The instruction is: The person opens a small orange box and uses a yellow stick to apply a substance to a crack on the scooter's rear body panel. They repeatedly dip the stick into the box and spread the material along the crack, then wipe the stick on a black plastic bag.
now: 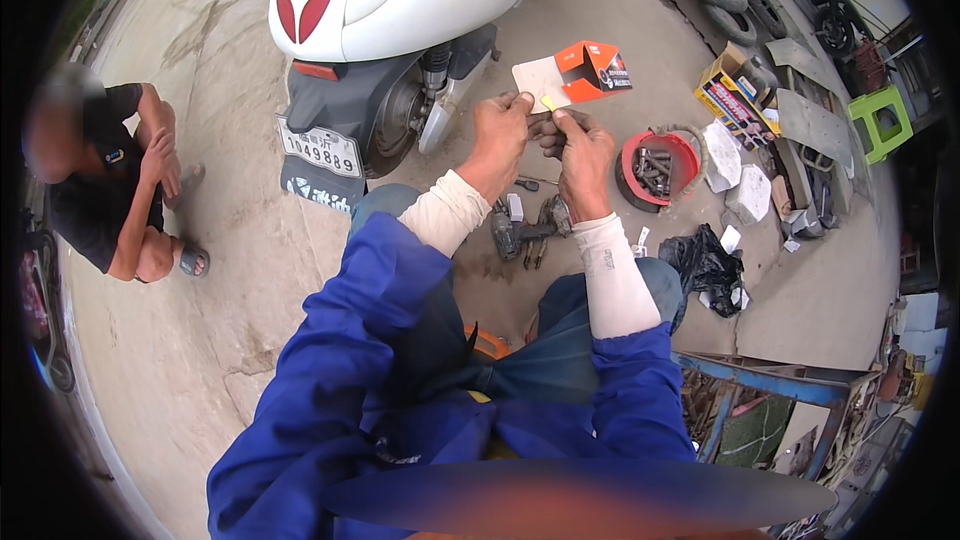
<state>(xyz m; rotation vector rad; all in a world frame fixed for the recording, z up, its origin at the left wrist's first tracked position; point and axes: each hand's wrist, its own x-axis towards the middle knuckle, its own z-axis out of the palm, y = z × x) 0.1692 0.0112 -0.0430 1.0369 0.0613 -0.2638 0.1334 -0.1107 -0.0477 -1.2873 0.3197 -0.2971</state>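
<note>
My left hand (pixel 499 144) is closed, its thumb and fingers pinching the white flap of a small orange-and-white cardboard box (pixel 598 71). The box is tipped toward me with that flap folded out. Just right of it, my right hand (pixel 583 153) is closed too, the thumb pressed on curled fingers. At its thumb tip a small yellow piece (pixel 548 102) shows against the flap; its kind is too small to tell. Below my hands, a dark cordless power tool (pixel 508 232) and other small tools lie on the concrete.
A white scooter (pixel 400 0) stands ahead on the left, its rear wheel near my left arm. A red bucket (pixel 681 157) of metal sockets is on the right, with a black plastic bag (pixel 705 265) behind my right arm. Another person (pixel 110 180) sits at far left.
</note>
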